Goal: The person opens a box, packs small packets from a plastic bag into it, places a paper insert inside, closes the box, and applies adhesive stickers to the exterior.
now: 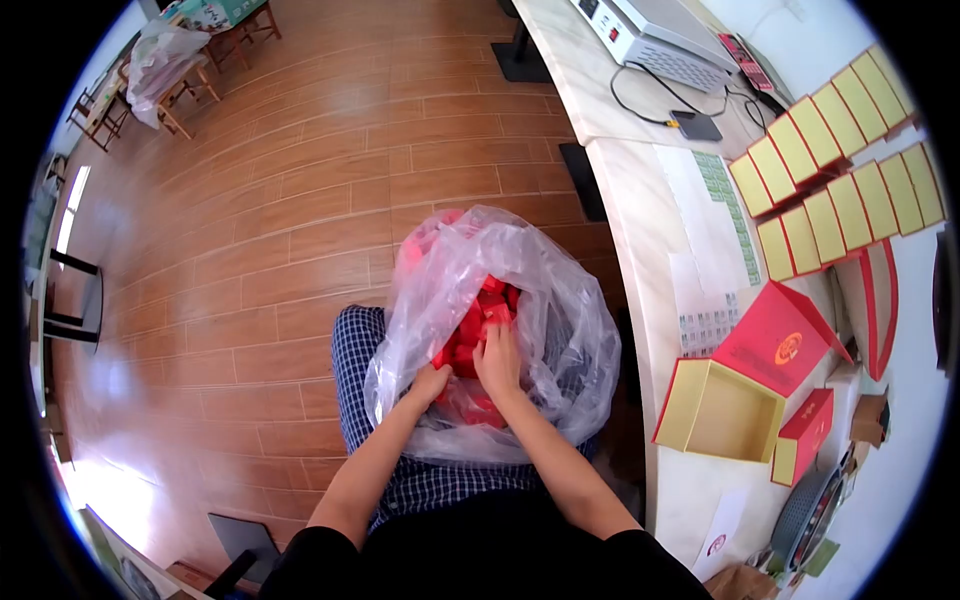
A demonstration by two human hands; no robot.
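Observation:
A large clear plastic bag (575,320) rests open on my lap, with several small shiny red packets (468,328) inside. My right hand (497,362) reaches into the bag's mouth, its fingers bent around a red packet near the middle of the pile. At the left side of the opening, my left hand (430,382) is closed at the edge of another red packet. Some of its fingers are hidden by the packets and the bag's folds.
On the marble counter (625,210) to the right stand an open red-and-gold box (725,405), a smaller red box (805,435), rows of gold boxes (830,130), sticker sheets (715,310) and a grey machine (655,45). Chairs (180,90) stand at the far left.

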